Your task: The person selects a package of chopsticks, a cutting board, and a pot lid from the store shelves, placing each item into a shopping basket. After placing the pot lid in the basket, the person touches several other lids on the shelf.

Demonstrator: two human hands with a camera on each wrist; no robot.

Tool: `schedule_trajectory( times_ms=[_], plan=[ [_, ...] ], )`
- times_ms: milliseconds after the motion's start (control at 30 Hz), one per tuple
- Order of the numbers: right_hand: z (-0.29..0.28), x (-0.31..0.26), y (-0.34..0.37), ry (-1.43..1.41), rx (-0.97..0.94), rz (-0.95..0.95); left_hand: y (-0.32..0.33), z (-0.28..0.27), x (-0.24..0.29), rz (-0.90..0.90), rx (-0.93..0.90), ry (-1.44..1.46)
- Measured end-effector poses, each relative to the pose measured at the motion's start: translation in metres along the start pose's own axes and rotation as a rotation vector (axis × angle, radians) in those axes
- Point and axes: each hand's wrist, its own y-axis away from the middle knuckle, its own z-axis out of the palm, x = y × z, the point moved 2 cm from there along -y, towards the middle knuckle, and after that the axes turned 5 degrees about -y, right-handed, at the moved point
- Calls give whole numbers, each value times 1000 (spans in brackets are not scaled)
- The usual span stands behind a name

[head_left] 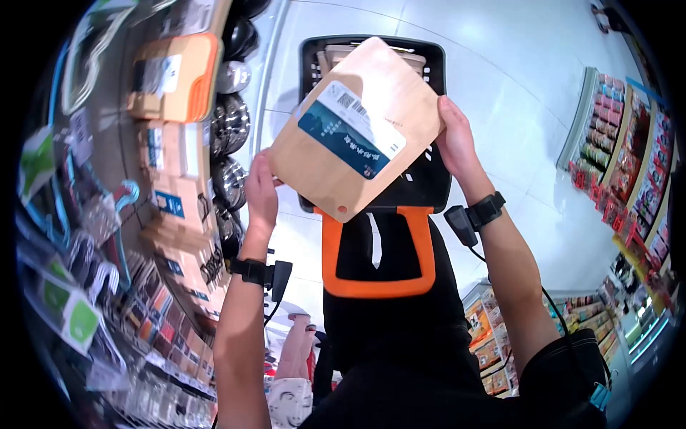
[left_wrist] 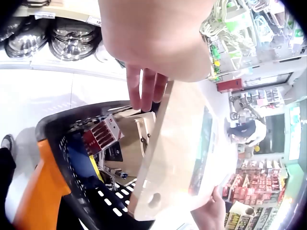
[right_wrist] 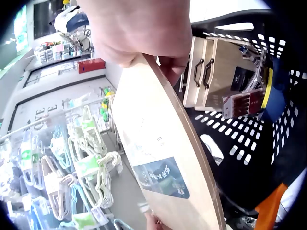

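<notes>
A light wooden board (head_left: 286, 154) with a blue and white label and a small corner hole is held tilted above a black basket (head_left: 429, 193) with an orange handle (head_left: 379, 289). My left hand (head_left: 262, 193) holds its left edge, and my right hand (head_left: 457, 139) grips the right edge, thumb on the face. In the left wrist view the left fingers (left_wrist: 146, 91) lie straight behind the board (left_wrist: 168, 158). The right wrist view shows my right hand (right_wrist: 144, 33) bent over the board's edge. Inside the basket are a red box (right_wrist: 244, 103) and wooden pieces with black handles (right_wrist: 223, 57).
Shelves at the left carry orange-edged boards (head_left: 200, 79), more wooden boards (head_left: 171, 204) and metal pots or lids (head_left: 230, 125). Hangers (right_wrist: 88, 165) hang nearby. Racks of packaged goods (head_left: 607, 132) stand at the right, beyond the pale tiled floor (head_left: 522, 143). A person (left_wrist: 247, 132) is farther off.
</notes>
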Motion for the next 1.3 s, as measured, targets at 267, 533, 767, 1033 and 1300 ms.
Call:
schedule_trajectory(
  times_ms=[267, 533, 767, 1033, 1300],
  plan=[
    [94, -6, 64, 424, -270, -99, 146, -53, -2, -38, 351, 237],
    [228, 9, 161, 547, -595, -111, 297, -91, -30, 9, 649, 579],
    [336, 81, 310, 600, -935, -188, 438, -124, -101, 93, 853, 865],
    [356, 199, 467, 820, -1261, -137, 571, -141, -218, 41, 1071, 1074],
    [351, 230, 493, 976, -1316, -12, 604, -161, -255, 240, 1282, 1163]
  ],
)
